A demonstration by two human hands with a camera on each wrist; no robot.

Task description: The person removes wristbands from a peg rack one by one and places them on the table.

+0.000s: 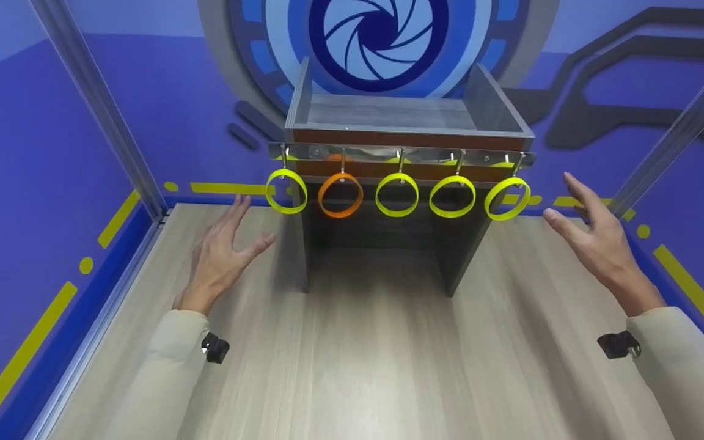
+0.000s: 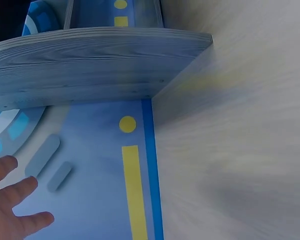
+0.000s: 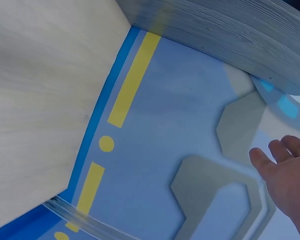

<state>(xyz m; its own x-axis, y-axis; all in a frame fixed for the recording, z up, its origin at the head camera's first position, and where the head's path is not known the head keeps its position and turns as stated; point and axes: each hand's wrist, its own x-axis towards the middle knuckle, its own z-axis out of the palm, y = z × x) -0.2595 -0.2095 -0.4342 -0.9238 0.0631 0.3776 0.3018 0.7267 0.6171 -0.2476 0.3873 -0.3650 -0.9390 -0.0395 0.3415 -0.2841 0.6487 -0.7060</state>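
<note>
Rings (image 1: pixel 397 214), four yellow and one orange, hang in a row from hooks on a metal bar (image 1: pixel 437 156) across the front of a grey wooden unit (image 1: pixel 388 115). The left hand (image 1: pixel 220 252) is beside the unit's left side, fingers extended and thumb spread wide, holding nothing; the leftmost yellow ring (image 1: pixel 287 211) is just up and to its right — near, but not touching. The right hand (image 1: pixel 599 241), likewise spread and bare, has the rightmost yellow ring (image 1: pixel 506 217) to its left — apart from the fingertips, slightly higher than the palm.
</note>
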